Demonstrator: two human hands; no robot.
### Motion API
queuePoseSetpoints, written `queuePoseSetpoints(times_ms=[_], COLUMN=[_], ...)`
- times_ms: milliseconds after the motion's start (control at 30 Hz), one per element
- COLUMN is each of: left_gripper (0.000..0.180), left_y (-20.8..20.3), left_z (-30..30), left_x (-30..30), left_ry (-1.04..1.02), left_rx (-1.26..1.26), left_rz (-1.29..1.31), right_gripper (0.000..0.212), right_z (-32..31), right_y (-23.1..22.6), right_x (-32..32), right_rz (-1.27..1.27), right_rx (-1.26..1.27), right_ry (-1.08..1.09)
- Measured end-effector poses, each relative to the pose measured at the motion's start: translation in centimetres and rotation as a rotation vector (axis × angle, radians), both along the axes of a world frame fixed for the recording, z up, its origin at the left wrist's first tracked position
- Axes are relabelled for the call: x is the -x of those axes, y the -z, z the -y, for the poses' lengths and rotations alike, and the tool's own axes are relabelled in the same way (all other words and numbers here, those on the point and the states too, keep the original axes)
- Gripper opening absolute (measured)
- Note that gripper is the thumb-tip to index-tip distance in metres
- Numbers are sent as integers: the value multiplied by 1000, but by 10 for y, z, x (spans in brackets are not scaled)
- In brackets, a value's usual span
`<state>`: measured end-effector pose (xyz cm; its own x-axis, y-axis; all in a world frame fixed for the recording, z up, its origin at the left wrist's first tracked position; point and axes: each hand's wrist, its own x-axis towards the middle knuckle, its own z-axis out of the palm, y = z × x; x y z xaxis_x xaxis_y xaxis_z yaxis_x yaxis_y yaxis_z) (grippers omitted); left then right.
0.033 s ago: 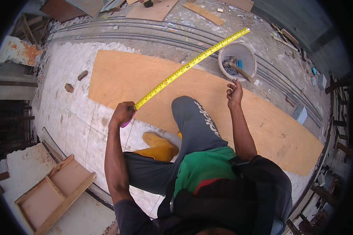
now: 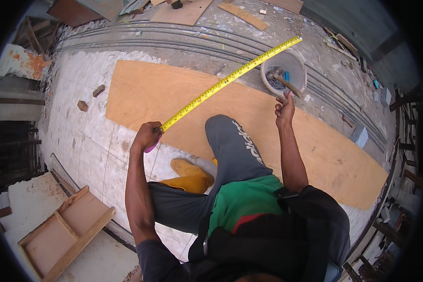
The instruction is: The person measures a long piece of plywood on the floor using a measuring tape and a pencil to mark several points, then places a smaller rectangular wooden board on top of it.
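My left hand (image 2: 148, 135) is closed round a tape measure with a pink-purple case (image 2: 152, 146). Its yellow blade (image 2: 226, 80) stretches out to the upper right, above a long plywood sheet (image 2: 160, 89), and the tip reaches past a bucket. My right hand (image 2: 285, 110) is raised over the sheet's far edge, fingers apart and partly curled, with nothing in it. Just beyond it sits the whitish bucket (image 2: 303, 70), holding a wooden-handled hammer (image 2: 292, 88), what look like nails, and something blue.
Two small wood blocks (image 2: 82, 105) lie on the white tiles (image 2: 87, 136) at left. Long grey pipes (image 2: 174, 44) run behind the plywood. A wooden frame panel (image 2: 66, 235) is at lower left, and a pale block (image 2: 360, 138) lies at right.
My right hand has shifted slightly right and up. The blade's tip has swung a little to the right and down. My left hand stays in place.
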<state>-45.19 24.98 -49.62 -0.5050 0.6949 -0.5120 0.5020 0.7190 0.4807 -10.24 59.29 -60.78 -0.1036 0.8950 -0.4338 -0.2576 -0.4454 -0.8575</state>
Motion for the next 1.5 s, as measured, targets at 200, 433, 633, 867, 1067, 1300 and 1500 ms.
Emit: queuePoseSetpoints(times_ms=[200, 433, 633, 867, 1067, 1300, 1500], left_gripper=[17, 22, 21, 47, 47, 39, 27], left_y=[-3, 5, 0, 25, 47, 26, 40], left_z=[2, 0, -29, -66, -67, -72, -76], left_x=[1, 14, 17, 11, 21, 47, 119], left_ry=[64, 186, 247, 480, 511, 604, 608], left_rx=[36, 152, 325, 478, 394, 347, 335], left_rz=[59, 8, -105, -89, -205, -419, -451], right_gripper=[65, 39, 36, 24, 26, 26, 20], right_z=[-56, -76, -48, -39, -45, -28, -45], right_y=[-58, -41, 29, 115, 148, 144, 145], right_x=[-21, -35, -71, -118, -134, -146, -191], right_rz=[21, 155, 296, 449, 517, 407, 553], right_rx=[-329, -211, 20, 50, -37, 95, 154], right_ry=[148, 124, 161, 273, 253, 202, 363])
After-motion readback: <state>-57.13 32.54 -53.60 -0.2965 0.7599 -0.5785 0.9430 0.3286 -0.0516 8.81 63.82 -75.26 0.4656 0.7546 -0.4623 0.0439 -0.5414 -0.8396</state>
